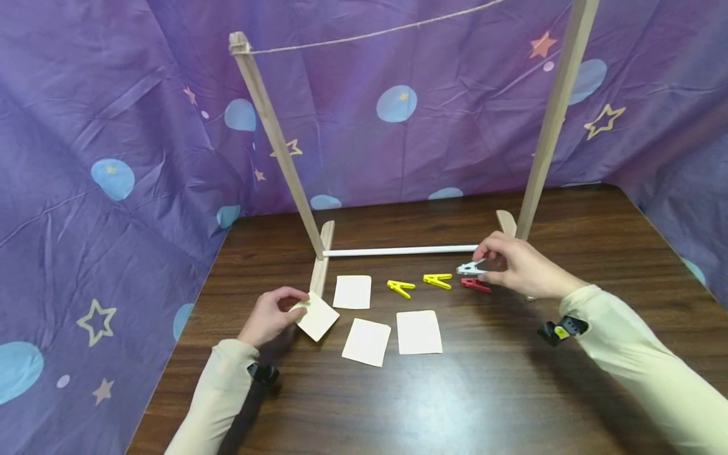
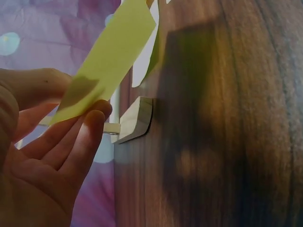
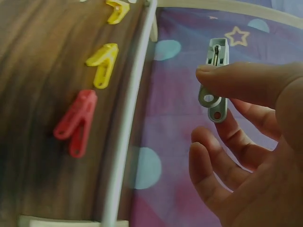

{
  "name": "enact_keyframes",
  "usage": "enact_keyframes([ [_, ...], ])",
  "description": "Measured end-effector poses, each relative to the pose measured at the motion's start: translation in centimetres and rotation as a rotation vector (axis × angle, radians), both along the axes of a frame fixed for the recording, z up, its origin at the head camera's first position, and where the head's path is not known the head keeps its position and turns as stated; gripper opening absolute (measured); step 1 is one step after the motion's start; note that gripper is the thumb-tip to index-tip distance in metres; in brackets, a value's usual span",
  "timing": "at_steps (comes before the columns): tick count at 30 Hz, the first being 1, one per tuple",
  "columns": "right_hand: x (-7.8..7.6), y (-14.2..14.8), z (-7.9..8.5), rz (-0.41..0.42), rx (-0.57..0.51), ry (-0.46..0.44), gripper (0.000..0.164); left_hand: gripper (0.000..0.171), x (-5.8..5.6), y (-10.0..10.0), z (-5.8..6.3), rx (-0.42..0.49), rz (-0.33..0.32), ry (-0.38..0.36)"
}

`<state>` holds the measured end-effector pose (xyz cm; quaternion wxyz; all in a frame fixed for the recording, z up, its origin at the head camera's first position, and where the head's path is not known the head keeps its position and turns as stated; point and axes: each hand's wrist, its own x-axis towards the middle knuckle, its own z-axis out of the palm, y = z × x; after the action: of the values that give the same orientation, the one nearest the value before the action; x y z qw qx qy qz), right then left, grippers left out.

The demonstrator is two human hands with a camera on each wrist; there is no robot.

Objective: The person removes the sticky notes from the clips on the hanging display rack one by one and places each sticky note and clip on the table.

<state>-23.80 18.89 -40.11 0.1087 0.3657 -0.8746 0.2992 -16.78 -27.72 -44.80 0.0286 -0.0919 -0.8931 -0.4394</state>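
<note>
My left hand (image 1: 275, 315) pinches a pale yellow paper square (image 1: 318, 318) by its edge, raised off the table; in the left wrist view the sheet (image 2: 111, 56) slants up between thumb and fingers. Between the thumb and fingers of my right hand (image 1: 514, 265) is a light grey-blue clothespin (image 3: 217, 80), its handles toward the hand. Just below it on the table lies a red clothespin (image 1: 475, 285). Two yellow clothespins lie left of that, one nearer (image 1: 437, 280) and one farther along (image 1: 401, 288). Three more paper squares rest flat: one at the back (image 1: 352, 292), two in front (image 1: 366, 342).
A wooden frame has a left post (image 1: 279, 139), a right post (image 1: 554, 120) and a string (image 1: 370, 36) tied across the top. A white rod (image 1: 398, 251) joins its feet low over the brown table (image 1: 455, 404). Purple patterned cloth (image 1: 341, 95) hangs behind and at the sides.
</note>
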Motion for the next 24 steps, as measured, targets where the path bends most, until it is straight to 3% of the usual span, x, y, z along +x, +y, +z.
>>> enact_keyframes([
  [4, 0.3, 0.0, -1.2, 0.025, 0.003, -0.047, 0.033, 0.023, 0.1, 0.1, -0.2, -0.049, 0.011, 0.013],
  [13, 1.0, 0.3, -4.0, 0.063, 0.023, -0.128, 0.034, 0.023, 0.4, 0.1, -1.2, -0.137, -0.054, 0.044],
  [24, 1.9, 0.3, -5.5, 0.07, 0.123, -0.226, 0.035, 0.026, 0.4, 1.0, -1.7, -0.25, -0.084, 0.015],
])
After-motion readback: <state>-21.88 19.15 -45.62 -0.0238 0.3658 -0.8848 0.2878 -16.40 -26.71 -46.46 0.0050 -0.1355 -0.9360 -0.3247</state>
